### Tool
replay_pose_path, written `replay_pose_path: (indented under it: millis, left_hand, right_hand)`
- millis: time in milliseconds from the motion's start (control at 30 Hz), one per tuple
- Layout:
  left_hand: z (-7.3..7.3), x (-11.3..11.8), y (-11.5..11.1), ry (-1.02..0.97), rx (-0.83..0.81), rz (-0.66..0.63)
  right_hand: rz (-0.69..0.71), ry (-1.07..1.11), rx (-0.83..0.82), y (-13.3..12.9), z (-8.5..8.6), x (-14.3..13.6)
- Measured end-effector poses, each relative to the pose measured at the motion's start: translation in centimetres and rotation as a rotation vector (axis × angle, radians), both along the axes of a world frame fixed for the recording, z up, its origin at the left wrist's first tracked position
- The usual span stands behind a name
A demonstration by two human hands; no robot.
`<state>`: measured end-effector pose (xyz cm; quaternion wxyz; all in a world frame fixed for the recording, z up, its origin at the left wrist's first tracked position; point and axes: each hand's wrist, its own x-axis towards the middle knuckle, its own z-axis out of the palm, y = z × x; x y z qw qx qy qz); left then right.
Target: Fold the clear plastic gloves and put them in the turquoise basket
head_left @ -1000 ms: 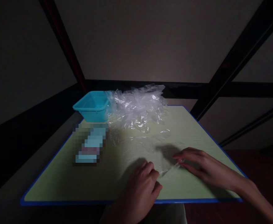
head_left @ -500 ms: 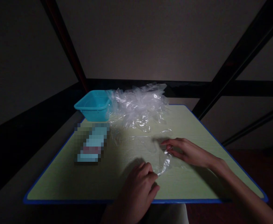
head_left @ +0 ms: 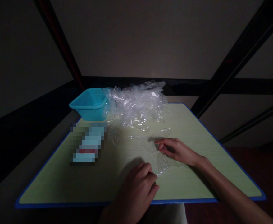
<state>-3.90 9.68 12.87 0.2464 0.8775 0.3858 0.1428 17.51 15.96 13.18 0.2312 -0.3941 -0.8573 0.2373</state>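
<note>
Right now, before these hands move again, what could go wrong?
The thin clear plastic between the left hand and right hand could tear if pulled sharply. It barely shows against the pale green tabletop, so an edge might be missed. Farther back, the tangled plastic pile overlaps the blue basin in this view; if they touch, dragging the pile might shift the basin.
</note>
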Motion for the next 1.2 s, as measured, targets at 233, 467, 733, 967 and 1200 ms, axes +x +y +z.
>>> replay_pose_path:
  millis: [233, 467, 733, 967, 1200]
  left_hand:
    - [0.0, 0.9, 0.8, -0.026, 0.245, -0.159]
    - [-1.2, 1.0, 1.4, 0.089, 0.285, -0.201]
    - [-1.2, 0.9, 1.3, 0.082, 0.294, -0.213]
    - [-1.4, 1.1, 1.3, 0.114, 0.320, -0.218]
    - [-1.1, 0.4, 1.2, 0.108, 0.385, -0.218]
  right_hand:
    - [-0.021, 0.044, -0.006, 0.1, -0.1, 0.2]
    - [-0.032, 0.035, -0.001, -0.1, -0.4, 0.3]
    - [-0.071, 0.010, 0.035, -0.2, -0.4, 0.3]
    - [-0.087, -0.026, 0.094, 0.1, -0.9, 0.4]
    - [-0.115, -0.076, 0.294, -1.5, 1.0, 0.7]
